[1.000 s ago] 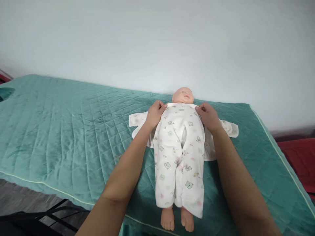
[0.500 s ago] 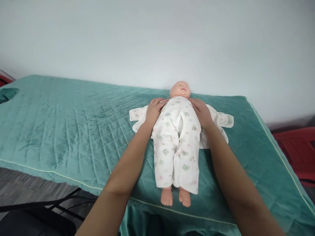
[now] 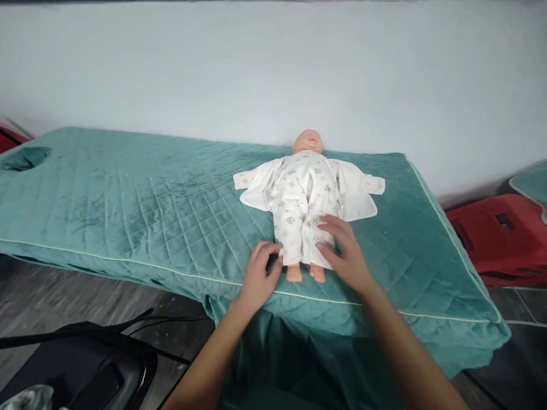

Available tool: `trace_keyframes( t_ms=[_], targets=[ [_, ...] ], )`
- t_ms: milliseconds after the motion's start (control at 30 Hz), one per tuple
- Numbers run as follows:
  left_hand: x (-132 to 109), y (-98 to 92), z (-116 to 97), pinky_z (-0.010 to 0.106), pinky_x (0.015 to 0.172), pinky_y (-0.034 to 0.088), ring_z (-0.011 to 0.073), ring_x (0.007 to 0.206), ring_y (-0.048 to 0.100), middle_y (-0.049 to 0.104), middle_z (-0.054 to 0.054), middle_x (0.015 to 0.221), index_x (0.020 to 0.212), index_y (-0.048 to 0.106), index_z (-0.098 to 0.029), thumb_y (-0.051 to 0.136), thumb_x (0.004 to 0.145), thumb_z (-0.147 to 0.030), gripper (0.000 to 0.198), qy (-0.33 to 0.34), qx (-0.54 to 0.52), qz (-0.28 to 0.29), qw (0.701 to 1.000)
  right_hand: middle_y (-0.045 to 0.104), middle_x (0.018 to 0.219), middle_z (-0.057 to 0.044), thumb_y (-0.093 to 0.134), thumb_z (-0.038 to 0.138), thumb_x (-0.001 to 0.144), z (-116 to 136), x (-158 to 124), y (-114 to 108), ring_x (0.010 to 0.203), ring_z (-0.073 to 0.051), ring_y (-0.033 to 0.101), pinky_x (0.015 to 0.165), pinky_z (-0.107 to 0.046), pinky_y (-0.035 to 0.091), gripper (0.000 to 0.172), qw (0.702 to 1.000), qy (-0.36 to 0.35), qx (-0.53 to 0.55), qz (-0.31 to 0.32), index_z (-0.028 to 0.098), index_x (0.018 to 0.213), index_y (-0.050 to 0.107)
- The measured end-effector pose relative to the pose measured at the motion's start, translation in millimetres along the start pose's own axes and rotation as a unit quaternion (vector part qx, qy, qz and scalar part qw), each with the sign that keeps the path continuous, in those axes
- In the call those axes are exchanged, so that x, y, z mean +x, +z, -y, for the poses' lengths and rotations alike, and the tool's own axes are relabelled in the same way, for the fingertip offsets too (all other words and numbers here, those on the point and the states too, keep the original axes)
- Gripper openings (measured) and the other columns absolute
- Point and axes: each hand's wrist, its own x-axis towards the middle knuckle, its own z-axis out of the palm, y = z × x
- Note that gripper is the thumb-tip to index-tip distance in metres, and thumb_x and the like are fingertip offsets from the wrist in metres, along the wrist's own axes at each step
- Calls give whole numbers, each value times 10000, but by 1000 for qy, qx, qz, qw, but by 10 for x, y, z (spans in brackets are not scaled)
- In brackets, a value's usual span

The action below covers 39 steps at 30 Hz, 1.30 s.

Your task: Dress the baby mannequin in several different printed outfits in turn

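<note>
A baby doll (image 3: 308, 141) lies on its back on a green quilted bed cover (image 3: 171, 188), its head by the wall. White printed trousers (image 3: 291, 219) lie over its body and legs, with the bare feet showing below the cuffs. Under them a white shirt (image 3: 361, 196) has its sleeves spread to both sides. Beside the cuff on the left is my left hand (image 3: 260, 274), fingers bent, thumb apart, fingertips at the fabric's edge. My right hand (image 3: 348, 256) is over the other trouser leg, fingers spread and slightly curled, gripping nothing; whether it touches the cloth I cannot tell.
The wall (image 3: 213, 68) runs along the bed's far side. A red plastic stool (image 3: 498, 236) stands off the right end. At the lower left is a black chair (image 3: 85, 364) with things on it. The cover has a hole (image 3: 25, 158) at the far left.
Both hands have come down from the doll's chest sides to the trouser legs near the feet. The view has shifted back, so the doll looks smaller.
</note>
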Motion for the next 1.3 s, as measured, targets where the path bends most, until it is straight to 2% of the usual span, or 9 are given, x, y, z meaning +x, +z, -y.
trace_keyframes(
  t_ms=[133, 333, 433, 533, 767, 867, 1033, 1167, 1300],
  targets=[
    [-138, 13, -62, 370, 962, 515, 196, 1093, 604, 625, 78, 1145, 1204, 582, -216, 564, 927, -131, 290, 26, 4, 48, 999, 676, 1223, -60, 635, 231, 924, 345, -78, -1, 1333, -261, 497, 1167, -532, 336, 239, 985, 10, -58, 163, 257, 1161, 631],
    [-28, 39, -61, 369, 912, 507, 198, 1013, 602, 654, 73, 1061, 1125, 586, -195, 479, 991, -187, 172, 65, 57, 60, 994, 669, 1082, -109, 548, 184, 944, 674, 84, 97, 1161, -298, 562, 1169, -568, 270, 142, 925, 10, -279, 259, 150, 1052, 634],
    [29, 11, -129, 330, 854, 505, 182, 935, 608, 655, 52, 966, 1028, 596, -192, 487, 995, -216, 116, 59, 33, 56, 996, 664, 1049, -118, 485, 115, 940, 734, 131, 225, 1081, -300, 584, 1169, -561, 250, 182, 900, -15, -354, 253, 128, 1052, 628],
    [35, -12, -227, 316, 836, 497, 175, 911, 612, 651, 44, 937, 990, 593, -192, 498, 990, -217, 98, 50, 6, 41, 998, 665, 1026, -122, 484, 122, 944, 716, 131, 314, 1034, -298, 594, 1134, -523, 293, 165, 897, -18, -376, 232, 129, 1022, 629],
    [-8, -110, -399, 278, 807, 481, 140, 862, 610, 628, 22, 920, 992, 608, -199, 503, 998, -244, 114, -23, -93, 32, 995, 647, 946, -70, 498, 116, 949, 661, 34, 204, 952, -239, 589, 1026, -424, 375, 168, 944, -45, -273, 180, 173, 1010, 644],
    [-81, -200, -384, 278, 816, 479, 141, 880, 614, 634, 20, 935, 992, 612, -207, 513, 990, -233, 102, -38, -96, 10, 995, 629, 958, -66, 471, 127, 977, 706, 0, 126, 936, -223, 566, 935, -385, 415, 210, 957, -86, -205, 183, 175, 1068, 654],
    [-299, -220, -207, 295, 831, 489, 152, 903, 621, 642, 19, 948, 982, 598, -209, 521, 959, -171, 89, -70, -39, 6, 997, 612, 936, -76, 486, 177, 1000, 757, -27, 99, 902, -228, 538, 864, -396, 440, 187, 943, -127, -196, 235, 164, 1022, 671],
    [-337, -192, -183, 337, 899, 496, 180, 1014, 606, 635, 45, 1041, 1043, 583, -209, 526, 950, -152, 123, -34, 16, 26, 999, 636, 1015, -80, 481, 181, 1011, 662, -64, -9, 984, -227, 564, 907, -407, 461, 179, 956, -97, -140, 241, 186, 1081, 646],
    [-184, -185, -403, 366, 920, 493, 203, 1058, 585, 623, 72, 1098, 1111, 572, -209, 544, 958, -182, 159, 27, 50, -11, 998, 622, 1160, -105, 474, 136, 988, 455, -167, -174, 1091, -236, 575, 932, -408, 492, 224, 983, -24, -117, 142, 200, 1170, 588]
  ],
)
